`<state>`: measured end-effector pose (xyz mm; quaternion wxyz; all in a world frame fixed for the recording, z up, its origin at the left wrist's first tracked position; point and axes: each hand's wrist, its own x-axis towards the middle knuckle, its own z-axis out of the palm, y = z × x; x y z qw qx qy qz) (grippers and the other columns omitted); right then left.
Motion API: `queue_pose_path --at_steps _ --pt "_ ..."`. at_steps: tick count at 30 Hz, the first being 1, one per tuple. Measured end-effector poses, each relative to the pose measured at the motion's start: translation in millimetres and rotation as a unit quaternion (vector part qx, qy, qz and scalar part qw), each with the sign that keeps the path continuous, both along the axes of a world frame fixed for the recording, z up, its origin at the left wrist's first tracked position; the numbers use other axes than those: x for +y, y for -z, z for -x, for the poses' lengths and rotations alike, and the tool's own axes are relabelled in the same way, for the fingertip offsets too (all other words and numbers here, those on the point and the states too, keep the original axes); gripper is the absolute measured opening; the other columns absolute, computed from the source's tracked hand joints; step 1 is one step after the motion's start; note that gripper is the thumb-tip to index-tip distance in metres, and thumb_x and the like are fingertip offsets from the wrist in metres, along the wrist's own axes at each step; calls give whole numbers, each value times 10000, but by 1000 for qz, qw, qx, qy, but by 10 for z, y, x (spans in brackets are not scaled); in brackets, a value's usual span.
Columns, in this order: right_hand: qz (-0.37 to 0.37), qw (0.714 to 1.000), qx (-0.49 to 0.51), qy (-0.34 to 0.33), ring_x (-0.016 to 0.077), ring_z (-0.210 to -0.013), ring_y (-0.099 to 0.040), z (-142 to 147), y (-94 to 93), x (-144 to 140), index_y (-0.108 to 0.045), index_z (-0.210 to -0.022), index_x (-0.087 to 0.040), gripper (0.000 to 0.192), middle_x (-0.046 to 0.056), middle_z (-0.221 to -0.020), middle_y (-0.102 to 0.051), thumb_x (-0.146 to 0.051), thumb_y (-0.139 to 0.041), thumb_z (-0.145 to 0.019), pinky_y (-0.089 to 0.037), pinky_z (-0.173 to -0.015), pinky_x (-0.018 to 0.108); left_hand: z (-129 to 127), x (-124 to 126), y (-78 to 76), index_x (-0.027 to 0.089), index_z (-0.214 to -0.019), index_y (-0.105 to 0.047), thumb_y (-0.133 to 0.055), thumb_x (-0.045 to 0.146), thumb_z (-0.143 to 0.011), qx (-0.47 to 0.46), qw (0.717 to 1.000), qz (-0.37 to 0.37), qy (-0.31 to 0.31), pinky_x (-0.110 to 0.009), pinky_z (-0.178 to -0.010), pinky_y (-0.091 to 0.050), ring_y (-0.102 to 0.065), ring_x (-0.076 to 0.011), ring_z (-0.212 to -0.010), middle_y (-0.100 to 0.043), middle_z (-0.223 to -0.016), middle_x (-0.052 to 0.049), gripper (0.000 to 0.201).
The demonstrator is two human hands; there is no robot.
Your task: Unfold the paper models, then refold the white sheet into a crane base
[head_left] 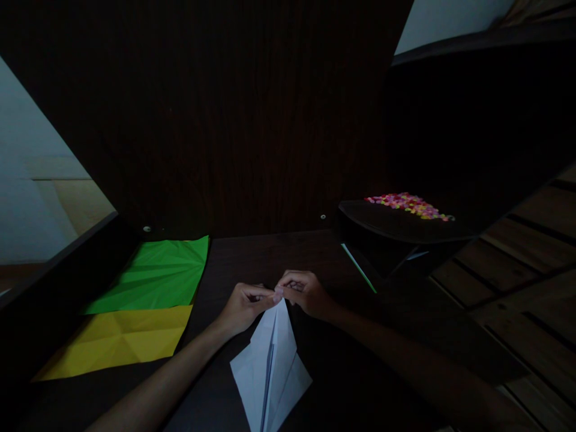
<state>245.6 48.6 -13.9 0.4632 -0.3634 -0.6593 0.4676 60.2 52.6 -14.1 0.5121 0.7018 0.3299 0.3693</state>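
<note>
A folded white sheet of paper (272, 366), shaped like a long kite with a slit down its middle, lies on the dark table in front of me. Its narrow tip points away from me. My left hand (245, 305) pinches that tip from the left side. From the right, my right hand (308, 294) pinches the same tip, and the thumbs of both hands meet there. The fingertips cover the very end of the paper. The paper's near end runs out of the bottom of the view.
To the left lie a creased green sheet (157, 273) and a creased yellow sheet (123, 339). A thin green-and-white strip (359, 268) rests at the right. Small colourful pieces (411, 205) are heaped on a corner shelf (382, 219). A tall dark wooden panel (234, 120) rises behind the table.
</note>
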Motion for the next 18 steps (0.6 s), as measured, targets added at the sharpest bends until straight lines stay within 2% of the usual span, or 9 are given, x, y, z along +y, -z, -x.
queue_pose_path --at_steps 3,9,18 --pt "0 1000 4 2 80 -485 -464 6 9 -1 -659 -673 -173 148 -22 -648 -556 -261 -651 -791 -345 -466 217 0 -1 7 187 -785 -818 -692 452 -811 3 1000 -4 -2 -263 -582 -428 -577 -162 -589 -758 -709 -50 295" --pt "-43 999 -19 24 102 -574 -496 6 -1 -8 -655 -663 -172 96 -11 -654 -578 -217 -676 -746 -365 -517 216 2 -7 10 184 -808 -818 -687 432 -813 9 1000 -5 -11 -281 -617 -454 -594 -169 -596 -761 -724 -49 280" --pt "-20 999 -13 30 102 -570 -496 26 15 1 -649 -655 -177 85 -10 -665 -587 -216 -681 -723 -371 -513 213 4 3 31 197 -797 -818 -693 417 -806 7 1000 -3 -15 -274 -596 -442 -600 -173 -597 -758 -709 -47 253"
